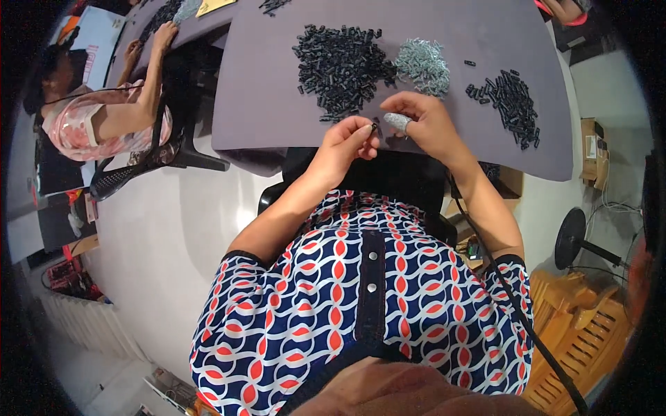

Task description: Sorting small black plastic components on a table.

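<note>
Close to the table's near edge, my left hand [349, 144] pinches a small black cylindrical piece [374, 129] between thumb and fingertips. Just to its right is my right hand [431, 125], its fingers curled in toward the piece. A grey-white wrap [397, 123] covers one of its digits. Whatever those fingers hold is too small to make out. Beyond my left hand lies a big heap of small black cylindrical pieces [340, 66]. A heap of small silvery metal parts [422, 66] sits beyond my right hand.
Farther right on the grey-covered table [257, 104] is a smaller pile of black pieces [513, 107], with one loose piece [470, 63] near it. Another person [104, 118] sits at a table to the left. A black fan [570, 237] and wooden chair [583, 333] stand at right.
</note>
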Demonstrator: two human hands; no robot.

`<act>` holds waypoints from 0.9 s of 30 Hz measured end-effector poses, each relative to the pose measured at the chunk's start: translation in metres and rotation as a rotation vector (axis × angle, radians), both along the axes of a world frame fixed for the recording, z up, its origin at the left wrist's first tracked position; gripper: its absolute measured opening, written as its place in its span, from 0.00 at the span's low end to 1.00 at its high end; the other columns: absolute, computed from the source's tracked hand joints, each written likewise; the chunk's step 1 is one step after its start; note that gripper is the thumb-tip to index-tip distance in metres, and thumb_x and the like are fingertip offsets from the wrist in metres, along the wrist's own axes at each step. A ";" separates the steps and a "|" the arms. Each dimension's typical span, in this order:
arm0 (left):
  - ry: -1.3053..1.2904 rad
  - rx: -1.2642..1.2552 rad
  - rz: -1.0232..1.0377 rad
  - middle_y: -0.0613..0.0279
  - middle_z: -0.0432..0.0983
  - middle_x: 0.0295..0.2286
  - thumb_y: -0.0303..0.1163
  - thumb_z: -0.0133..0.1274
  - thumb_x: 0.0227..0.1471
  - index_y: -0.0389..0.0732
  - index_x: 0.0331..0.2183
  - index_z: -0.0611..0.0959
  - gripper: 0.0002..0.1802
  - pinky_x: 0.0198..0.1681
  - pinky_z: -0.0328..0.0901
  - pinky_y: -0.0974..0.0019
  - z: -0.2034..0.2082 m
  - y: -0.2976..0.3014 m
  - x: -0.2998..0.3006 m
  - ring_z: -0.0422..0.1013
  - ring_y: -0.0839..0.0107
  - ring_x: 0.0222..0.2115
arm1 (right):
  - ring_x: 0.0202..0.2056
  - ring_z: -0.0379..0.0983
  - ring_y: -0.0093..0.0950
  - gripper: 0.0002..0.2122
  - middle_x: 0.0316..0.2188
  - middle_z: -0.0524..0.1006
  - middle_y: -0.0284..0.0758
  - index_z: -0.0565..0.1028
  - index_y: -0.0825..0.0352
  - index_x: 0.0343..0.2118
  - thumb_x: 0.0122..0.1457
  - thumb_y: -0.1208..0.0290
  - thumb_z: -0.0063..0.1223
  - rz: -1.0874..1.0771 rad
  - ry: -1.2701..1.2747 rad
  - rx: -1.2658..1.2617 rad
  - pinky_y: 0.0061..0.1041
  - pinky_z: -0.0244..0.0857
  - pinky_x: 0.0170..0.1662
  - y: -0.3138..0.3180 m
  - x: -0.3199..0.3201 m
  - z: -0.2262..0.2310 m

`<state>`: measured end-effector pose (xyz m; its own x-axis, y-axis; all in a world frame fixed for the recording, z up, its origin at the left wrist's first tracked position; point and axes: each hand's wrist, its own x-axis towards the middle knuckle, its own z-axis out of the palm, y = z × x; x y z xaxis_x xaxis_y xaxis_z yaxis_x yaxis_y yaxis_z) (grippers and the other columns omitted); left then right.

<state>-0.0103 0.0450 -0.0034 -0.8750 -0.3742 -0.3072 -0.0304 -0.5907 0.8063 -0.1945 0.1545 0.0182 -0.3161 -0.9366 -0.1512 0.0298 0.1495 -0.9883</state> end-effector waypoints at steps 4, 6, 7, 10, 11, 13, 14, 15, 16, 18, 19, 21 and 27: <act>-0.039 0.010 0.026 0.62 0.77 0.31 0.35 0.47 0.65 0.39 0.42 0.75 0.10 0.32 0.69 0.73 -0.004 -0.001 -0.003 0.74 0.75 0.27 | 0.36 0.75 0.24 0.13 0.34 0.78 0.34 0.78 0.69 0.41 0.51 0.84 0.53 -0.036 0.504 -0.095 0.22 0.68 0.39 -0.001 -0.007 -0.007; -0.028 0.007 0.043 0.61 0.78 0.31 0.34 0.47 0.65 0.39 0.42 0.75 0.10 0.32 0.70 0.73 -0.007 -0.004 0.000 0.74 0.74 0.27 | 0.36 0.75 0.25 0.11 0.34 0.78 0.35 0.78 0.70 0.39 0.52 0.83 0.53 -0.114 0.539 -0.132 0.22 0.68 0.39 -0.001 -0.009 -0.015; -0.014 0.005 0.061 0.60 0.78 0.31 0.34 0.47 0.65 0.39 0.42 0.75 0.10 0.32 0.71 0.72 -0.007 -0.005 0.002 0.75 0.73 0.27 | 0.36 0.75 0.25 0.11 0.34 0.78 0.35 0.78 0.70 0.39 0.52 0.83 0.53 -0.115 0.536 -0.135 0.22 0.68 0.39 0.000 -0.009 -0.015; 0.003 0.021 0.131 0.61 0.78 0.32 0.34 0.47 0.65 0.38 0.41 0.75 0.09 0.35 0.72 0.71 -0.004 -0.011 0.010 0.76 0.73 0.29 | 0.35 0.75 0.24 0.11 0.34 0.77 0.35 0.78 0.70 0.39 0.52 0.82 0.53 -0.100 0.504 -0.142 0.23 0.68 0.39 0.002 -0.006 -0.013; 0.007 0.020 0.136 0.59 0.79 0.32 0.33 0.47 0.65 0.38 0.41 0.75 0.09 0.36 0.73 0.70 -0.003 -0.013 0.013 0.77 0.72 0.29 | 0.35 0.75 0.25 0.10 0.34 0.77 0.35 0.78 0.70 0.39 0.52 0.82 0.53 -0.050 0.529 -0.136 0.23 0.68 0.39 0.002 -0.003 -0.009; 0.018 0.015 0.158 0.58 0.79 0.31 0.33 0.47 0.65 0.38 0.41 0.76 0.09 0.35 0.73 0.71 -0.003 -0.018 0.018 0.77 0.71 0.29 | 0.35 0.76 0.27 0.10 0.34 0.77 0.36 0.78 0.70 0.38 0.52 0.82 0.53 0.000 0.554 -0.131 0.24 0.69 0.39 -0.001 0.001 -0.005; 0.031 0.011 0.180 0.57 0.79 0.31 0.34 0.48 0.64 0.39 0.41 0.76 0.09 0.35 0.74 0.71 -0.003 -0.019 0.021 0.78 0.70 0.29 | 0.35 0.76 0.29 0.10 0.33 0.76 0.37 0.77 0.70 0.38 0.52 0.82 0.54 0.039 0.623 -0.166 0.25 0.69 0.39 -0.004 0.002 -0.004; 0.049 0.037 0.187 0.57 0.79 0.32 0.34 0.48 0.64 0.39 0.41 0.76 0.09 0.35 0.74 0.71 -0.005 -0.021 0.023 0.78 0.70 0.29 | 0.35 0.77 0.31 0.10 0.33 0.76 0.37 0.77 0.70 0.38 0.52 0.82 0.54 0.080 0.693 -0.200 0.26 0.69 0.39 -0.008 0.003 -0.003; 0.049 0.036 0.187 0.57 0.79 0.32 0.34 0.48 0.64 0.39 0.41 0.76 0.09 0.35 0.74 0.71 -0.005 -0.021 0.024 0.78 0.70 0.29 | 0.35 0.77 0.31 0.10 0.33 0.76 0.37 0.77 0.70 0.38 0.52 0.82 0.54 0.081 0.693 -0.201 0.26 0.69 0.39 -0.011 0.005 -0.004; 0.047 0.001 0.194 0.57 0.80 0.32 0.33 0.48 0.64 0.39 0.41 0.77 0.09 0.34 0.74 0.72 -0.005 -0.021 0.027 0.78 0.70 0.29 | 0.36 0.77 0.35 0.10 0.33 0.76 0.39 0.76 0.69 0.37 0.50 0.81 0.55 0.097 0.742 -0.143 0.30 0.70 0.39 -0.020 0.010 -0.007; 0.050 0.002 0.197 0.57 0.80 0.32 0.33 0.48 0.64 0.39 0.41 0.77 0.09 0.34 0.74 0.72 -0.005 -0.021 0.027 0.78 0.70 0.29 | 0.36 0.77 0.35 0.10 0.33 0.76 0.39 0.76 0.69 0.37 0.50 0.81 0.55 0.100 0.746 -0.144 0.30 0.70 0.39 -0.023 0.014 -0.007; 0.033 -0.016 0.195 0.58 0.80 0.32 0.33 0.48 0.64 0.38 0.41 0.76 0.09 0.34 0.73 0.72 -0.003 -0.020 0.026 0.78 0.70 0.29 | 0.36 0.77 0.35 0.10 0.33 0.76 0.38 0.74 0.69 0.36 0.50 0.80 0.57 0.125 0.911 -0.047 0.32 0.70 0.38 -0.029 0.019 -0.006; -0.022 -0.112 0.156 0.61 0.79 0.31 0.33 0.48 0.64 0.37 0.40 0.77 0.09 0.35 0.72 0.73 -0.004 -0.017 0.023 0.77 0.74 0.28 | 0.34 0.77 0.31 0.09 0.31 0.76 0.35 0.73 0.68 0.37 0.52 0.83 0.54 0.159 0.758 -0.126 0.29 0.69 0.37 -0.022 0.014 0.001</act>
